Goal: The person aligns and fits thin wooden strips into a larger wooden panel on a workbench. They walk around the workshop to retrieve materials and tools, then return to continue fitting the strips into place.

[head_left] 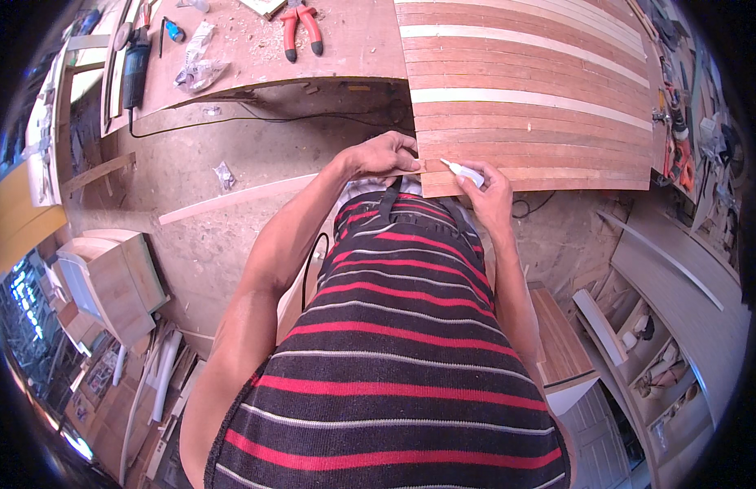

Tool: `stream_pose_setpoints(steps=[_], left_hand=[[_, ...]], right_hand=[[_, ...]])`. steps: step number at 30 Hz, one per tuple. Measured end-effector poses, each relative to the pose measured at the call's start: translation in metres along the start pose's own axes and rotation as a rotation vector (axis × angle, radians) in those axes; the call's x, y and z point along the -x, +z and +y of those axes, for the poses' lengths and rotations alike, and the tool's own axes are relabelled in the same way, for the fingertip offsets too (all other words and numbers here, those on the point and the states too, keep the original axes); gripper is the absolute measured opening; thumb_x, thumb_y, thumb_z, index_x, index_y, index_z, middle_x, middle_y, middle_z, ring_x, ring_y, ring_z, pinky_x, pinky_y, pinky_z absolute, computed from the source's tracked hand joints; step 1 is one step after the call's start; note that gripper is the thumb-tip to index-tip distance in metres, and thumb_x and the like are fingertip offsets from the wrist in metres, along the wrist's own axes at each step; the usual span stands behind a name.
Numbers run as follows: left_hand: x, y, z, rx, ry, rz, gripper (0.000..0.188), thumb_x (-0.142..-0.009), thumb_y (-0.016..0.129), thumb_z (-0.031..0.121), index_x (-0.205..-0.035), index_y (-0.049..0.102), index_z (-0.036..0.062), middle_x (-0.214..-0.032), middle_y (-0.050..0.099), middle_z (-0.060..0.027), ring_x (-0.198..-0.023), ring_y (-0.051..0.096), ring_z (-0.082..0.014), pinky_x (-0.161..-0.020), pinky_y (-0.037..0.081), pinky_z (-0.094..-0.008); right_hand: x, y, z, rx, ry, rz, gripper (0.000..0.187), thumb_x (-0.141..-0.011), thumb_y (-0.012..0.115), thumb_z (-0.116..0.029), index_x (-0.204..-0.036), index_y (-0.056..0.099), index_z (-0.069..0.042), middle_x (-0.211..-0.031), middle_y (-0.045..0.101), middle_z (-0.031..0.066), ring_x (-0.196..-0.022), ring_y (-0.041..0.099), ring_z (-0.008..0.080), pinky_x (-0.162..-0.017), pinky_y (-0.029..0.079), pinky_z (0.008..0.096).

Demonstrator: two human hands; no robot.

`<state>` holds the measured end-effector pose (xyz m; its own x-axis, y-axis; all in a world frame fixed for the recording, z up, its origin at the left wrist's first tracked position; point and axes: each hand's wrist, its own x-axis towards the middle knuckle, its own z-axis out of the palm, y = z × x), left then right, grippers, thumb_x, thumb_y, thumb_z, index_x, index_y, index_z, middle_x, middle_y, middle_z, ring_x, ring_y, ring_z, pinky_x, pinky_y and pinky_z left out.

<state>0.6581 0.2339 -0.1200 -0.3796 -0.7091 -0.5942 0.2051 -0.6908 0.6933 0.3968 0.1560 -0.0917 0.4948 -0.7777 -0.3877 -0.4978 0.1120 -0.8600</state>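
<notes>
My right hand (492,194) is closed around a small white squeeze bottle (469,173) with a narrow nozzle. The nozzle tip points up and left, over the near left part of a panel of reddish-brown wooden strips (541,147) with a few pale ones among them. My left hand (383,155) is closed at the panel's left edge, fingers bent. A long, thin, pale wooden strip (239,198) runs from the left behind my left forearm toward that hand and appears gripped in it. The fingers partly hide the grip.
On the bench (239,57) at the upper left lie red-handled pliers (301,31), a crumpled plastic bag (200,61) and a corded power tool (136,69). Its cord (272,120) hangs below the bench edge. A wooden cabinet piece (109,281) stands left; tools (679,138) line the right.
</notes>
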Motion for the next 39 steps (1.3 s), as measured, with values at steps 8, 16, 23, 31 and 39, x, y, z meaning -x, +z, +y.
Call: stream_pose_setpoints(steps=[8,16,23,31,39], left_hand=[[-0.001,0.000,-0.002,0.023,0.010,0.000,0.034,-0.093,0.068,0.013,-0.122,0.060,-0.0039,-0.066,0.064,-0.0009,-0.044,0.049,-0.0069,-0.040,0.037,-0.0221],[-0.005,-0.004,-0.006,-0.007,0.001,-0.003,0.028,-0.094,0.068,0.013,-0.115,0.061,-0.0045,-0.065,0.062,-0.0014,-0.045,0.050,-0.0070,-0.039,0.037,-0.0223],[-0.005,-0.003,-0.004,-0.005,-0.015,0.014,0.018,-0.094,0.068,0.014,-0.099,0.064,-0.0021,-0.063,0.060,-0.0015,-0.045,0.051,-0.0077,-0.039,0.037,-0.0223],[-0.006,-0.003,-0.006,-0.008,-0.016,0.017,0.017,-0.094,0.069,0.015,-0.096,0.064,-0.0015,-0.063,0.059,-0.0015,-0.045,0.051,-0.0082,-0.039,0.037,-0.0230],[-0.009,-0.004,-0.010,0.015,-0.004,0.028,0.013,-0.093,0.068,0.011,-0.097,0.065,-0.0018,-0.062,0.062,-0.0037,-0.040,0.051,-0.0092,-0.034,0.036,-0.0246]], right_hand=[[0.003,-0.002,-0.014,0.073,0.000,-0.024,0.026,-0.083,0.076,-0.013,-0.107,0.073,-0.003,-0.090,0.074,0.0096,-0.081,0.067,0.0150,-0.074,0.051,0.0310],[0.006,0.002,-0.029,0.165,-0.039,-0.077,0.027,-0.082,0.077,-0.014,-0.106,0.073,-0.003,-0.090,0.074,0.0116,-0.079,0.068,0.0178,-0.072,0.053,0.0321],[0.006,0.005,-0.030,0.197,-0.076,-0.066,0.026,-0.081,0.076,-0.014,-0.104,0.073,-0.003,-0.091,0.074,0.0134,-0.080,0.070,0.0219,-0.073,0.054,0.0335],[0.006,0.005,-0.033,0.243,-0.062,-0.066,0.026,-0.081,0.076,-0.015,-0.103,0.074,-0.004,-0.092,0.074,0.0144,-0.082,0.071,0.0249,-0.074,0.054,0.0348],[0.005,0.006,-0.031,0.232,-0.060,-0.056,0.026,-0.080,0.076,-0.016,-0.103,0.074,-0.004,-0.090,0.074,0.0149,-0.081,0.072,0.0266,-0.074,0.054,0.0361]])
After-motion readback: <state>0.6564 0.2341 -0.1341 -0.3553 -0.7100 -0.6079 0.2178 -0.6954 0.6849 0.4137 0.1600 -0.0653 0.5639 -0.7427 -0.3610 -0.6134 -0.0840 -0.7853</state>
